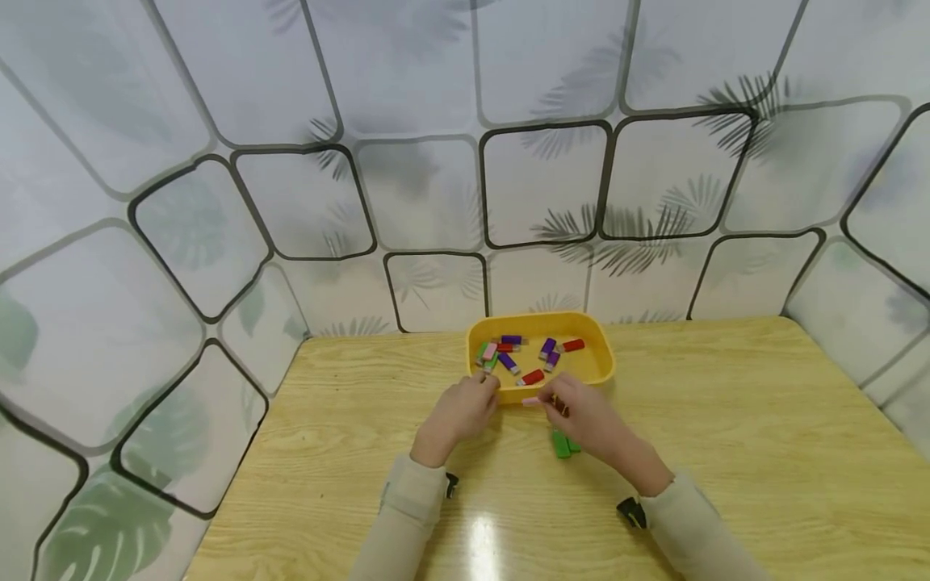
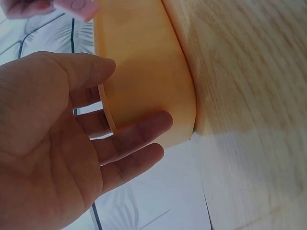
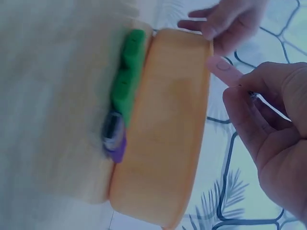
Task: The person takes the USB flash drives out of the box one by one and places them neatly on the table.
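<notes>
A yellow plastic tray (image 1: 594,355) stands near the back edge of the table with several USB sticks inside. My left hand (image 1: 461,407) holds its front left rim; in the left wrist view the thumb lies along the outer wall (image 2: 144,72) and some fingers pass behind the rim. My right hand (image 1: 592,415) pinches a pink USB stick (image 3: 224,71) just above the front rim. On the table before the tray lie green USB sticks (image 1: 560,444), with a purple one (image 3: 117,146) beside them in the right wrist view, partly hidden from the head by my right hand.
In the tray are red USB sticks (image 1: 573,345), purple ones (image 1: 508,363), and green ones with a pink one (image 1: 490,352) at the left. The wooden table (image 1: 349,420) meets a patterned curtain (image 1: 538,186) at the back and sides. A black strap end (image 1: 632,512) hangs by the right wrist.
</notes>
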A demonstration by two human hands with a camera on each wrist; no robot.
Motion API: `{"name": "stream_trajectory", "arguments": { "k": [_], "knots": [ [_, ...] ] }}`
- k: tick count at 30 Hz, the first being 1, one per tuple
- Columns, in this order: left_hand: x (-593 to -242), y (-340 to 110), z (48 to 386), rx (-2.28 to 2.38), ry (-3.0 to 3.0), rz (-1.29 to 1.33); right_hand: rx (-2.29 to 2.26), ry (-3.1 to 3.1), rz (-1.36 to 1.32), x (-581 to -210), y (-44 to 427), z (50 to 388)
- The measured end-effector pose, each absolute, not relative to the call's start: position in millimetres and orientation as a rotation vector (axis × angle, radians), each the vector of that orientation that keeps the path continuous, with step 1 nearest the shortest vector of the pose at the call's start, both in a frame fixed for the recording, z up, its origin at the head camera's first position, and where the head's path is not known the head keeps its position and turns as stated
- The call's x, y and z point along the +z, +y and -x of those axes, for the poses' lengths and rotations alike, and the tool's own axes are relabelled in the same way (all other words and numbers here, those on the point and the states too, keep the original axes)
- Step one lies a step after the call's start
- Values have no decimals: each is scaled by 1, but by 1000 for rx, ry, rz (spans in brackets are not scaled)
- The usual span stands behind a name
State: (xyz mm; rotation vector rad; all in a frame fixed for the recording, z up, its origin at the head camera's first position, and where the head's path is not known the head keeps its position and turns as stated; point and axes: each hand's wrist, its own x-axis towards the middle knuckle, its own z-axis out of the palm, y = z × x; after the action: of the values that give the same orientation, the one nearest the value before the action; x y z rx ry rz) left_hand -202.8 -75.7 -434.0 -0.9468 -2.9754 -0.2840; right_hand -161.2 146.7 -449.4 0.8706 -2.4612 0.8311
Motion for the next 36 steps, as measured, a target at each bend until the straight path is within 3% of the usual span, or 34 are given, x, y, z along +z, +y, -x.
{"name": "stream_trajectory", "arguments": {
  "k": [16,36],
  "knots": [
    [-438,-76,203,-261,-2983,950,475,-2894,-1041,-455,133,133],
    [-439,-75,205,-254,-2973,949,418,-3095,-943,-457,131,126]
  ]
}}
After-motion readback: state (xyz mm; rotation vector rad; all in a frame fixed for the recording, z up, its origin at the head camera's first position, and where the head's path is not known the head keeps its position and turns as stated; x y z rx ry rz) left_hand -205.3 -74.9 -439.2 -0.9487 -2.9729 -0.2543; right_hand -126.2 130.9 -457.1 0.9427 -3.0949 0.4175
